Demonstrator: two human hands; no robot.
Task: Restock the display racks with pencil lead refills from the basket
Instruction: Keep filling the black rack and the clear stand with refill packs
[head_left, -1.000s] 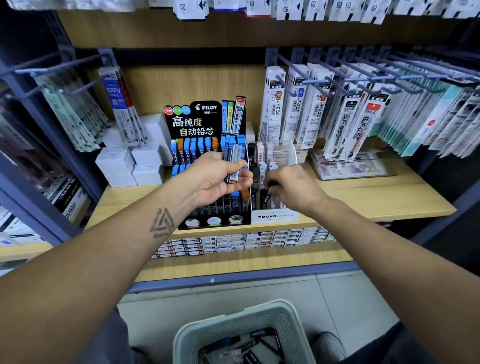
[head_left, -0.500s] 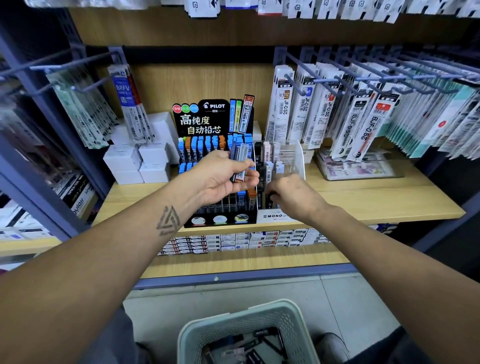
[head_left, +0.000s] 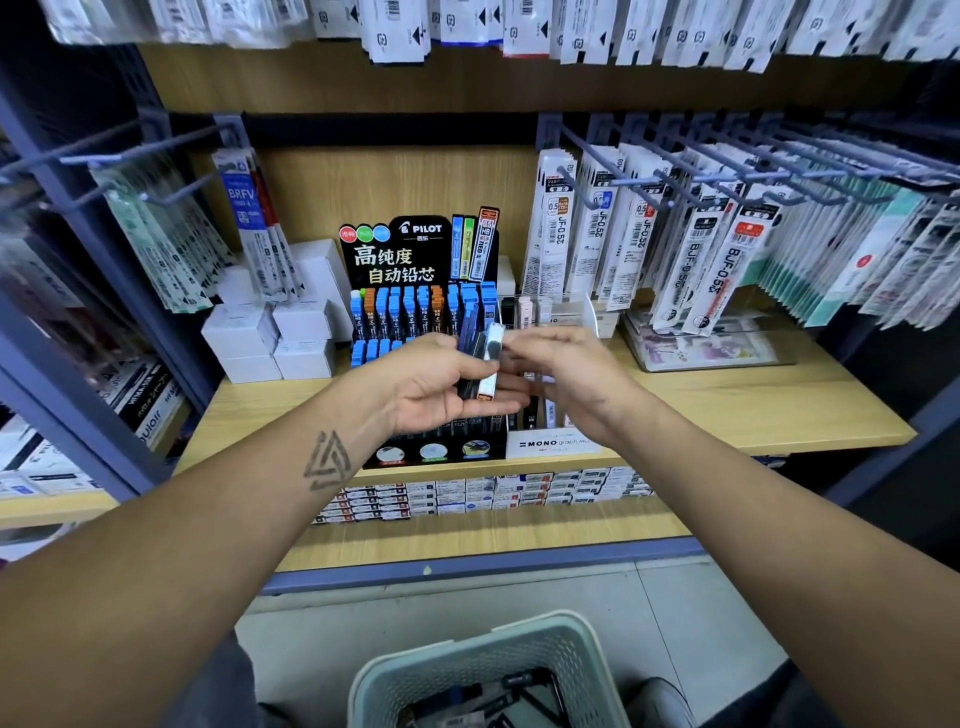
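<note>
Hands (head_left: 498, 374) over half-hidden refills (head_left: 480, 358)

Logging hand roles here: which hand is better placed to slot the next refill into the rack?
Probably the right hand: its fingers already reach the grey refill atop the bundle the left hand holds, and it hangs over the white rack.

Pilot rack (head_left: 423, 332) on shelf (head_left: 727, 410), centre | Mono rack (head_left: 553, 441) touching its right side | boxes (head_left: 270, 338) left of Pilot rack | hanging packets (head_left: 691, 260) above right | basket (head_left: 488, 670) on floor, before shelf
</note>
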